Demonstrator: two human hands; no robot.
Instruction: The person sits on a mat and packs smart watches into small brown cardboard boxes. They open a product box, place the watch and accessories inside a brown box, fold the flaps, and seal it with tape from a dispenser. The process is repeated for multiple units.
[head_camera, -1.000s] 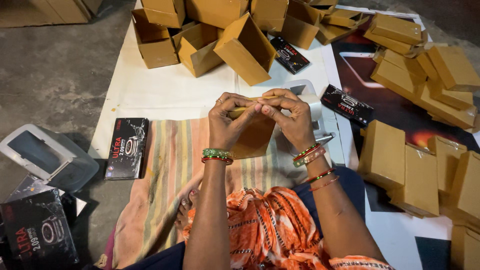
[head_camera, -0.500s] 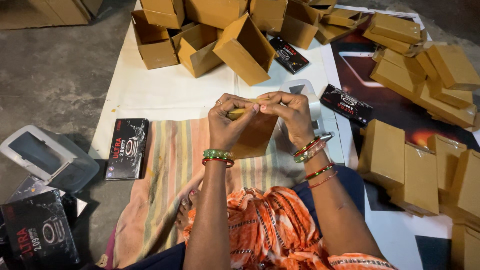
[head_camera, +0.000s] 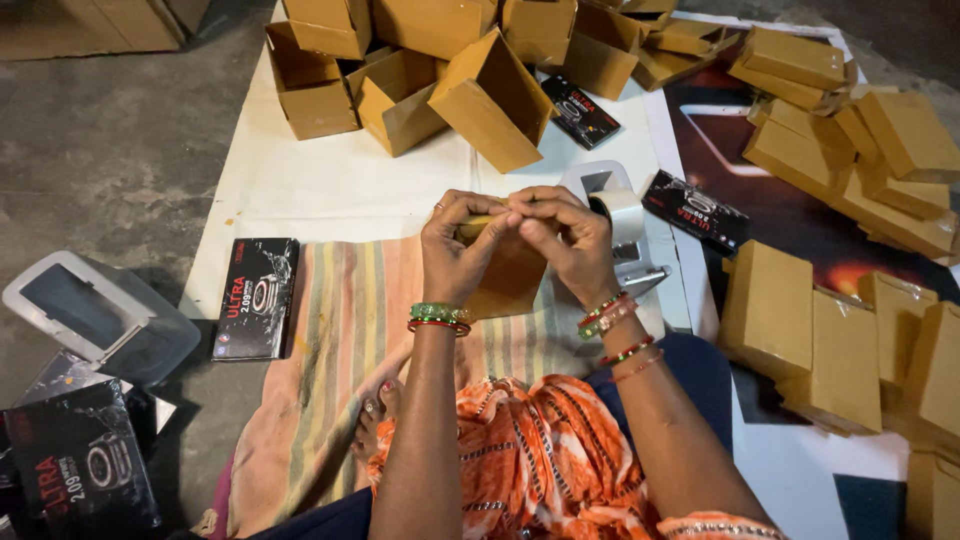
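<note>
The heap of open brown cardboard boxes beyond the white sheet leans loosely, so I think a box could slide down toward the striped cloth if something pushes it. Above this cloth, the left hand and the right hand are both closed tight on the top edge of a small brown carton. If the thin, smooth board is pinched unevenly it may crease, or the carton may knock the tape dispenser just beside it.
</note>
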